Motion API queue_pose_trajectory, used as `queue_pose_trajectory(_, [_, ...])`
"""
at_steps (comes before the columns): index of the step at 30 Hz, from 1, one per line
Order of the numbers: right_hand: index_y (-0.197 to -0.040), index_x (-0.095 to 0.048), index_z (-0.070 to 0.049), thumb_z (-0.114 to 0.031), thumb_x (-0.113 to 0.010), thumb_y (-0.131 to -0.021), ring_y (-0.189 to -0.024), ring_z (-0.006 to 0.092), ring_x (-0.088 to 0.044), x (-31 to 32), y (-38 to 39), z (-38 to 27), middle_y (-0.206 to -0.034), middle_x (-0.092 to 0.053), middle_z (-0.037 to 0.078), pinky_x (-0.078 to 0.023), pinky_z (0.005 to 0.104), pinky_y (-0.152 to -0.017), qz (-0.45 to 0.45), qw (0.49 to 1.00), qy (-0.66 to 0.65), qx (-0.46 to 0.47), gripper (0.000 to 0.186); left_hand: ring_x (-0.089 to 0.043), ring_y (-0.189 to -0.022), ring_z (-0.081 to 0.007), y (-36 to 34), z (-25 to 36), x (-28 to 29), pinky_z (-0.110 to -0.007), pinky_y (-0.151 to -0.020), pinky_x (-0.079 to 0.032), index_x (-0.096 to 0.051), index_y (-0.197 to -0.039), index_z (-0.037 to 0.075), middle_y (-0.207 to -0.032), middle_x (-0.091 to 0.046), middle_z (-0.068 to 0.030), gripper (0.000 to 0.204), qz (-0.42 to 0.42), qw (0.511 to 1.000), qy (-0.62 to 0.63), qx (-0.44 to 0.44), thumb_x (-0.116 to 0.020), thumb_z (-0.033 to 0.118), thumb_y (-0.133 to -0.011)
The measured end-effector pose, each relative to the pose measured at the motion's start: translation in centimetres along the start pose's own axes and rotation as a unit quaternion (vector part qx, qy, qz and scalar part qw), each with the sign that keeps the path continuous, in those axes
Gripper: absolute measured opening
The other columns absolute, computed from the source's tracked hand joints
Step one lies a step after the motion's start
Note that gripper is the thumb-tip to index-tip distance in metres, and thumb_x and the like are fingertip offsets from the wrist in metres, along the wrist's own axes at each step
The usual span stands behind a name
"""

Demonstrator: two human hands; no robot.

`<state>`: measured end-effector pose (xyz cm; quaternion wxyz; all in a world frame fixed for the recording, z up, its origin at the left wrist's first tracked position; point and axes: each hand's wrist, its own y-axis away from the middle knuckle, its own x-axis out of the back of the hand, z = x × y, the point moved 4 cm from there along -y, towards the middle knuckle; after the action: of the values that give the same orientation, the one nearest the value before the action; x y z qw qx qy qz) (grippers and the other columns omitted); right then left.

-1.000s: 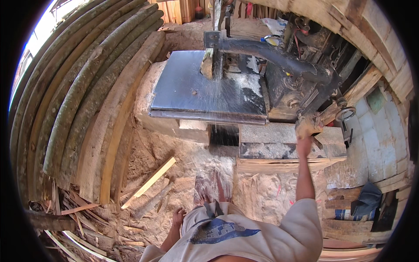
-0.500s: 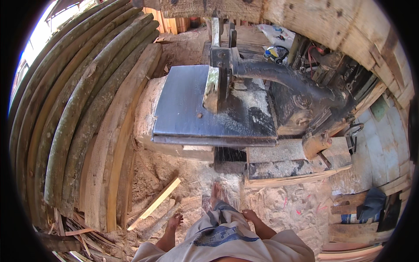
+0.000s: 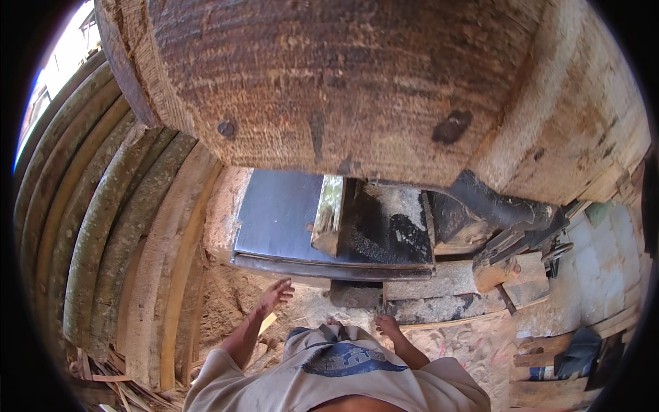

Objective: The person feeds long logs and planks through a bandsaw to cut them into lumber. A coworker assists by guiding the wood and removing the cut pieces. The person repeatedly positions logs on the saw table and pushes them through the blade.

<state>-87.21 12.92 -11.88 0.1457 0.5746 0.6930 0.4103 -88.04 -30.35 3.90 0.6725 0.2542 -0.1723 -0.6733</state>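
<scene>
Above, wide board: one brown wooden board (image 3: 329, 82) fills the upper part of the view; it hides the far side of what is behind it.
Round logs: many long logs (image 3: 103, 213) lie side by side at the left, and some of them have rough bark.
Sawdust ground: the floor (image 3: 470, 343) at the right of the person is covered with pale dust.
Metal table: this dark flat table (image 3: 274, 216) is in the middle, below the board, with grains of sawdust on its right part.
Person's shirt: the light shirt (image 3: 274, 384) has a blue print on the chest.
Low bench: a wooden bench (image 3: 443, 288), dusty on top, is at the right front of the table.
Piece of wood: the short, thick piece (image 3: 328, 220) lies on the metal table, its near end close to the front edge; its far end is hidden.
Left hand: this hand (image 3: 278, 294) is in front of the table, with fingers spread and holding nothing.
Right hand: it (image 3: 387, 325) is lower, near the left end of the bench; the fingers seem bent, but I cannot tell if they are closed.
</scene>
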Motion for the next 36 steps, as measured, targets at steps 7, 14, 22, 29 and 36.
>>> queue_pose_trajectory(7, [-0.121, -0.061, -0.009, -0.031, -0.064, -0.083, -0.066, 0.0164, -0.068, -0.8, -2.7, -2.3, -0.083, -0.069, 0.01, -0.053, 0.0313, -0.053, -0.037, 0.995, 0.081, 0.044, 0.044, -0.045, -0.126, -0.0371, -4.2, 11.0, -1.5, -0.052, -0.102, -0.036, -0.022, -0.149, 0.011, -0.137, -0.046, -0.0215, 0.082, -0.099, 0.992, -0.067, -0.048, -0.044, 0.064, -0.09])
queue_pose_trajectory(14, [-0.111, -0.066, -0.007, -0.037, -0.063, -0.084, -0.066, 0.018, -0.068, -1.4, -2.4, -4.0, -0.077, -0.069, 0.008, -0.053, 0.0326, -0.054, -0.044, 0.98, 0.159, 0.114, 0.041, -0.028, -0.137, -0.0397, -6.8, 15.9, -3.1, -0.055, -0.109, -0.027, -0.008, -0.152, 0.017, -0.148, -0.028, -0.0246, 0.089, -0.22, 0.964, -0.147, -0.016, -0.041, 0.069, -0.088])
queue_pose_trajectory(22, [-0.124, -0.057, -0.01, -0.051, -0.058, -0.087, -0.078, 0.0184, -0.067, -3.5, 2.2, -13.9, -0.101, -0.067, 0.011, -0.053, 0.035, -0.069, -0.152, 0.98, 0.064, 0.115, 0.055, -0.022, -0.138, -0.0448, -6.5, 10.1, -3.9, -0.058, -0.111, -0.023, 0.005, -0.151, 0.017, -0.154, -0.007, -0.0243, 0.109, -0.346, 0.919, -0.149, 0.115, -0.055, 0.071, -0.078])
queue_pose_trajectory(29, [-0.141, -0.037, -0.018, -0.063, -0.045, -0.091, -0.107, 0.0233, -0.06, -8.2, 7.4, -19.0, -0.13, -0.053, 0.009, -0.052, 0.0379, -0.082, -0.325, 0.939, -0.105, 0.036, 0.067, -0.019, -0.138, -0.0453, -0.4, 3.6, -5.2, -0.057, -0.109, -0.027, 0.007, -0.15, 0.02, -0.156, -0.001, -0.02, 0.123, -0.371, 0.913, -0.056, 0.162, -0.068, 0.072, -0.067])
queue_pose_trajectory(36, [-0.143, -0.036, -0.02, -0.06, -0.036, -0.095, -0.108, 0.0235, -0.057, -10.8, 11.4, -15.4, -0.133, -0.05, 0.007, -0.051, 0.0418, -0.09, -0.391, 0.906, -0.162, 0.015, 0.062, -0.038, -0.129, -0.0396, 4.8, -1.7, -5.5, -0.051, -0.102, -0.041, 0.004, -0.15, 0.021, -0.153, -0.017, -0.0187, 0.119, -0.376, 0.913, -0.026, 0.156, -0.069, 0.068, -0.069])
